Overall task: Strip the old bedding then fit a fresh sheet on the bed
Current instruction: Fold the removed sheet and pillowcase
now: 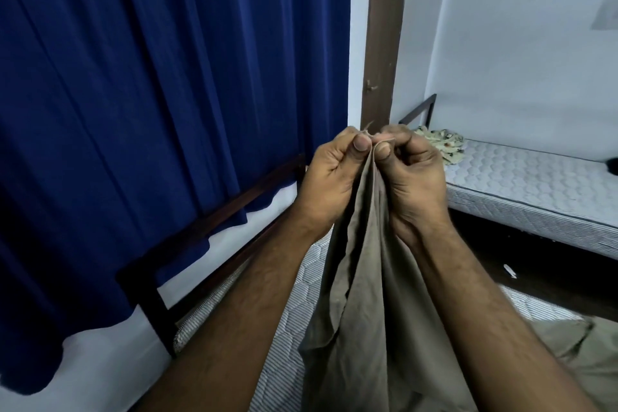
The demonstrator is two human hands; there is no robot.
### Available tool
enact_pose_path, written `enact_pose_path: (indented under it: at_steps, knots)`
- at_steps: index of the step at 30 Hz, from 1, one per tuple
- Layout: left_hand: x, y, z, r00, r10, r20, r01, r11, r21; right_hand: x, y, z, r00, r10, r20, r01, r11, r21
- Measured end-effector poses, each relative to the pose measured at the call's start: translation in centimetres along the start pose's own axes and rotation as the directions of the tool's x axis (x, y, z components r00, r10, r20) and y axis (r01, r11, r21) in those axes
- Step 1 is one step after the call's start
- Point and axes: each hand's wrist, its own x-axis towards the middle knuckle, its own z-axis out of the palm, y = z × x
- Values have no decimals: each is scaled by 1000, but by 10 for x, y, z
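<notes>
Both hands, left hand (329,182) and right hand (413,177), pinch one sheet (371,304).

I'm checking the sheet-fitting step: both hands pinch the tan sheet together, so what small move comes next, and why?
Probably draw the left hand and right hand apart along the edge. Both pinch the tan sheet at one spot, and it hangs bunched over the bare mattress, so it needs opening out.
</notes>
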Motion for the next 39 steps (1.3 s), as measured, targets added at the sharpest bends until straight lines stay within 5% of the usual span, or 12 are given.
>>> enact_pose_path:
  at_steps: [4, 14, 23, 28, 39]
  knots:
    - [13, 0, -3, 999, 53, -6, -53, 996, 75, 4, -1, 7, 996, 78, -43, -75, 994, 75]
    - [35, 6, -10, 989, -61, 138, 48, 994, 95, 4, -7, -1, 976, 111, 187, -59, 963, -265]
    - [21, -6, 18, 986, 33, -163, -31, 999, 14, 8, -6, 7, 999, 48, 6, -47, 997, -65]
    - [23, -5, 12, 955, 151, -257, -78, 959, 274, 12, -2, 3, 998, -9, -66, -3, 984, -180]
    - [-1, 2, -3, 947, 221, -232, -124, 921, 370, 10, 2, 6, 983, -27, -182, -7, 983, -183]
